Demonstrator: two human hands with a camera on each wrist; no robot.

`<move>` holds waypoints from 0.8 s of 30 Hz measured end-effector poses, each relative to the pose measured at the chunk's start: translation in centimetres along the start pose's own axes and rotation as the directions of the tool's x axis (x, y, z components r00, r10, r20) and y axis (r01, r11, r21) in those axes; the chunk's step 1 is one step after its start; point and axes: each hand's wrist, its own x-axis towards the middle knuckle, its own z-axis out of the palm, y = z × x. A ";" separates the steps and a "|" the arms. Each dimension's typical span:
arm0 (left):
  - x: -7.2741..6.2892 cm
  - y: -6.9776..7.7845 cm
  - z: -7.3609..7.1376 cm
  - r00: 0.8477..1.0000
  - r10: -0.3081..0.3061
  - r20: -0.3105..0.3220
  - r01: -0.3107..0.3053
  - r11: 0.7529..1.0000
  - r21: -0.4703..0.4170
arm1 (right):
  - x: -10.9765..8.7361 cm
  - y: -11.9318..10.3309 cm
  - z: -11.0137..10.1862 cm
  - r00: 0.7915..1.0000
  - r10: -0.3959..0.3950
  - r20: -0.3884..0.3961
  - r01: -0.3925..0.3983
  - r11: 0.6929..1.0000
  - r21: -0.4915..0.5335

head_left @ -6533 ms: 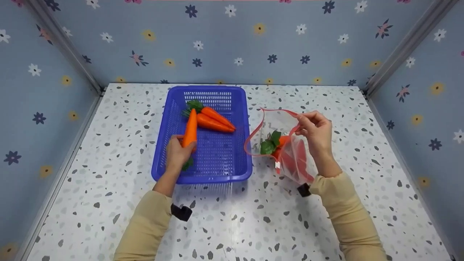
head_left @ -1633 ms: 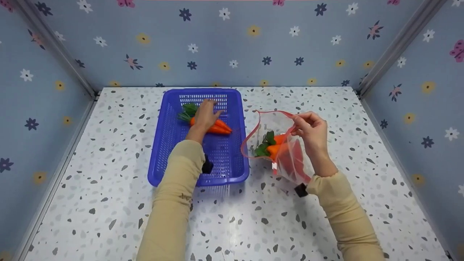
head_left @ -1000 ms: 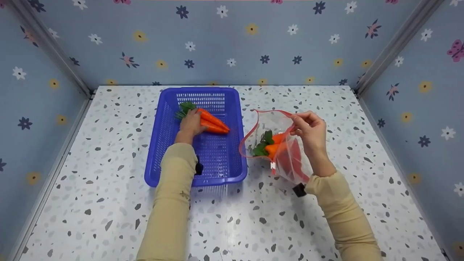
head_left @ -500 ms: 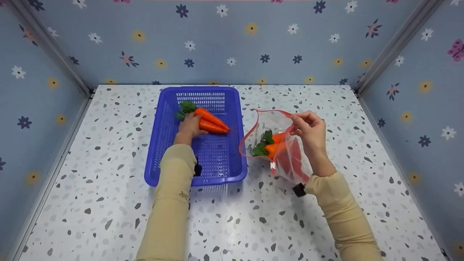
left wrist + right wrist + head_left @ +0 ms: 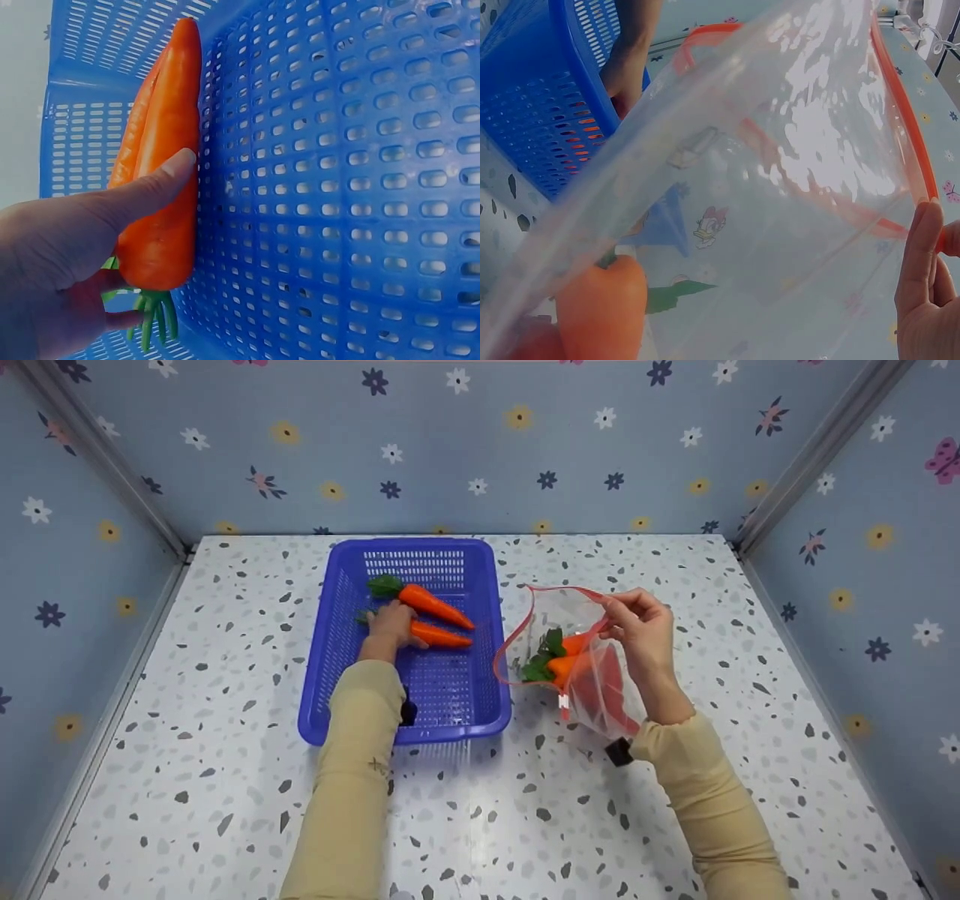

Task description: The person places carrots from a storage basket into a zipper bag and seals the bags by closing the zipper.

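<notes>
My left hand [image 5: 391, 624] grips the leafy end of the nearer carrot [image 5: 444, 636] inside the blue basket [image 5: 319, 675]. In the left wrist view the thumb lies across that orange carrot [image 5: 172, 97], its green stems [image 5: 154, 315] poking out below. A second carrot [image 5: 436, 606] lies behind it, tip pointing right. To the right, my right hand [image 5: 646, 641] pinches the red zip edge of a clear plastic bag [image 5: 555, 604], whose mouth gapes to the left. Two carrots [image 5: 564, 669] with green tops lie in the bag; one carrot [image 5: 604, 307] shows through the film in the right wrist view.
The basket and bag sit side by side on a white speckled table [image 5: 480, 825]. A flowered blue wall [image 5: 480, 450] closes off the back, with side walls left and right. A white slider [image 5: 563, 702] hangs at the bag's near zip end.
A carrot the left hand held over the basket is now in the bag. The left hand went back to the basket and has drawn the nearer carrot apart from the other. The right hand stays put.
</notes>
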 end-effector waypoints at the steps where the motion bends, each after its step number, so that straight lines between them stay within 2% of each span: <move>1: 0.0 0.0 -0.1 1.000 -0.001 0.003 0.001 1.000 -0.002 | 0.0 0.0 0.0 1.000 0.002 0.000 -0.002 1.000 0.002; 8: -0.1 0.0 -0.4 0.999 0.040 0.022 -0.040 0.999 0.012 | 0.1 -0.1 0.0 1.000 0.028 0.000 -0.028 1.000 -0.003; 16: -0.3 -0.2 -0.7 0.990 0.134 -0.031 -0.133 0.991 0.030 | 0.0 -0.2 0.0 1.000 0.023 -0.004 -0.023 1.000 -0.010; 24: -1.1 0.8 -2.1 0.986 0.149 -0.074 -0.142 0.986 0.088 | 0.0 -0.3 0.1 0.999 0.045 -0.019 -0.045 0.999 -0.012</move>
